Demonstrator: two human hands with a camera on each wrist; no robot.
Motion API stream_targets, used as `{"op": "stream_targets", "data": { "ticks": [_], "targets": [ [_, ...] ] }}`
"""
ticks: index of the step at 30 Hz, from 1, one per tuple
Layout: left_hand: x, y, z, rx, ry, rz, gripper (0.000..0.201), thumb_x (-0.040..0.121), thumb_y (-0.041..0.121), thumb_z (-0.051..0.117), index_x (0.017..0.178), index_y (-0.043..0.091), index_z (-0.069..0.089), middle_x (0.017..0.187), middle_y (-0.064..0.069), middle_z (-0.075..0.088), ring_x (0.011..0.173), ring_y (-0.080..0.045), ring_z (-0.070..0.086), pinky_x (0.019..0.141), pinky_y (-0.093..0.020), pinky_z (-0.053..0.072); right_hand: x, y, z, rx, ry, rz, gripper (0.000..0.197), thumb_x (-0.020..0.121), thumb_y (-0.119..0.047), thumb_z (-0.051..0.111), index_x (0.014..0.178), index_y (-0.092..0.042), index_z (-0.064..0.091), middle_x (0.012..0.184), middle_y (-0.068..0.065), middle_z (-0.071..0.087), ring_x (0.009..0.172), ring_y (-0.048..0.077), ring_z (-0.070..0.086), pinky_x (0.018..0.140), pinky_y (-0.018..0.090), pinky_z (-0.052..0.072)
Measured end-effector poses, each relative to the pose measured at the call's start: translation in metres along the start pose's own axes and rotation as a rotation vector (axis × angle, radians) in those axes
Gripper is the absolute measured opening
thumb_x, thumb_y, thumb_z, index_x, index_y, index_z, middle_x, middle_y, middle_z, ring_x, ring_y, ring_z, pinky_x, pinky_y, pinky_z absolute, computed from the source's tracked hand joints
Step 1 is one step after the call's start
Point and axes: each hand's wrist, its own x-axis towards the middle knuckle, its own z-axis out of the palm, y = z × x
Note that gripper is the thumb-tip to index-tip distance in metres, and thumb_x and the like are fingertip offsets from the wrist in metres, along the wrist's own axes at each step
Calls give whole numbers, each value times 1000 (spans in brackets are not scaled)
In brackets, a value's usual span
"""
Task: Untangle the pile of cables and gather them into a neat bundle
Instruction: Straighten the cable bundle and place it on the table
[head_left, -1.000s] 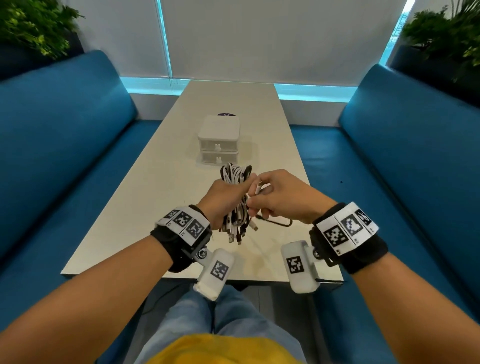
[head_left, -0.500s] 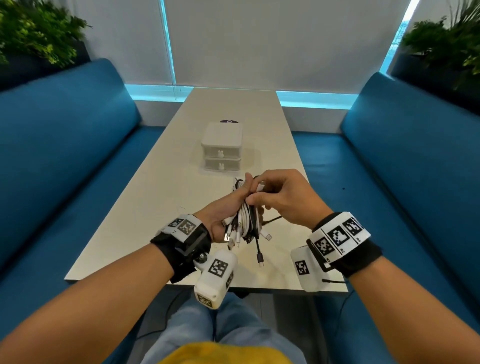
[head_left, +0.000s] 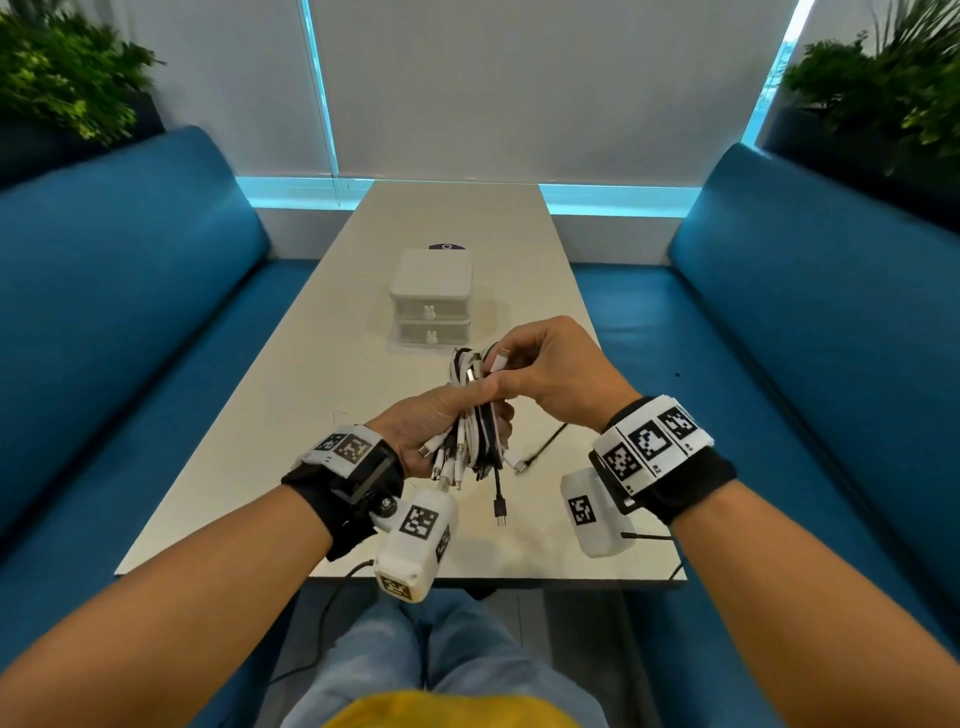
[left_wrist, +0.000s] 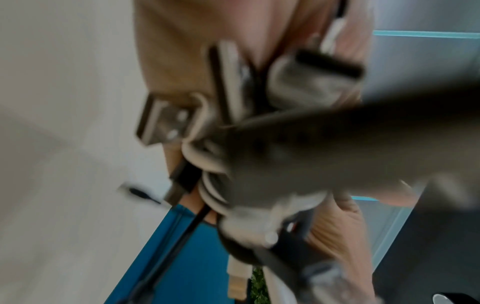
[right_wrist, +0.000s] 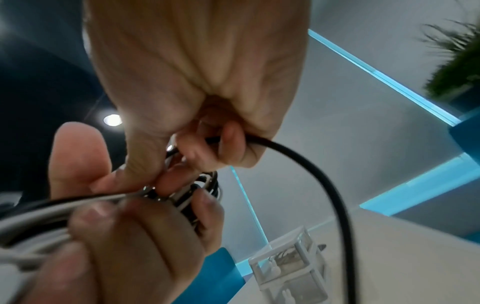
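Right now the bundle of cables (head_left: 475, 415), black and white mixed, is held up above the near end of the table (head_left: 291, 395), not resting on it. Left hand (head_left: 431, 421) is wrapped round the middle of the bundle, fingers curled tight, prob. to keep the folded loops from springing apart; plug ends hang out below the fist, one black plug dangling lowest. Right hand (head_left: 550, 374) is at the top of the bundle, thumb and fingers pinching a black cable (right_wrist: 319, 176). In the right wrist view that cable arcs out of the curled fingers and drops toward the table, so it looks like the loose tail still to be worked in, w/ the hand guiding it. Left wrist view is blurred: USB plugs close to the lens, little else readable.

Judging by this, untangling is mostly done and the gathering is near its end. A small white drawer box (head_left: 431, 299) sits further up the table, well apart from the hands.
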Motion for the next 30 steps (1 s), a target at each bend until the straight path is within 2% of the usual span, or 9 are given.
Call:
{"op": "stream_targets", "data": {
  "ticks": [3,6,9,12,18,21,25,28,30],
  "targets": [
    [-1,0,-2,-10,-54,3,43,49,25,96,80,11,69,65,3,54,58,-8,59,60,-26,55,3,-4,-2,-61,-12,18,22,53,-41,85,62,-29,68,73,7,71,59,21,63,59,43,58],
    [-2,3,-1,7,-76,-1,50,44,23,98,84,13,70,66,5,53,59,-5,57,62,-22,53,8,-5,-3,-115,-11,15,23,59,-28,88,62,-26,66,69,5,69,55,7,57,55,27,51],
    [-3,6,-5,40,-57,-46,62,46,17,96,97,13,60,69,4,57,62,-6,60,65,-25,54,12,-5,-4,-187,-34,20,24,62,-25,88,63,-21,65,59,-1,66,51,9,60,55,28,53],
    [-7,5,-7,179,14,-102,67,51,9,89,106,12,51,70,0,57,63,-9,61,64,-29,54,14,-4,-4,-339,-70,34,29,58,-33,89,62,-15,66,53,-3,63,48,8,56,53,30,50],
    [-14,3,-2,385,152,-119,45,60,1,73,101,10,57,67,-4,54,58,-17,57,57,-31,54,13,-8,-1,-545,-171,3,37,55,-43,87,57,-16,62,56,2,65,55,23,61,54,35,50],
    [-13,-3,-2,498,292,-65,39,63,-1,71,99,8,59,70,-9,54,56,-19,56,55,-31,52,15,-10,0,-546,-262,18,33,61,-40,87,64,-13,67,60,1,67,57,21,62,53,32,50],
    [-11,-10,-2,572,487,9,36,59,4,71,94,10,65,69,-13,55,61,-27,52,61,-33,46,14,-9,-4,-525,-313,19,23,73,-32,81,72,-12,72,67,2,70,63,20,62,56,29,47],
    [-14,-10,-2,599,537,40,29,65,1,67,94,7,66,62,-11,55,57,-25,52,59,-32,45,9,-6,-9,-494,-216,-11,17,77,-31,78,74,-14,73,69,-1,68,62,15,59,56,26,46],
    [-17,-12,-1,588,524,55,26,69,-3,65,93,5,66,60,-11,54,53,-22,52,58,-31,46,9,-1,-10,-401,-98,-65,12,81,-25,74,77,-15,72,73,-5,67,69,10,59,63,23,47]
  ]
}}
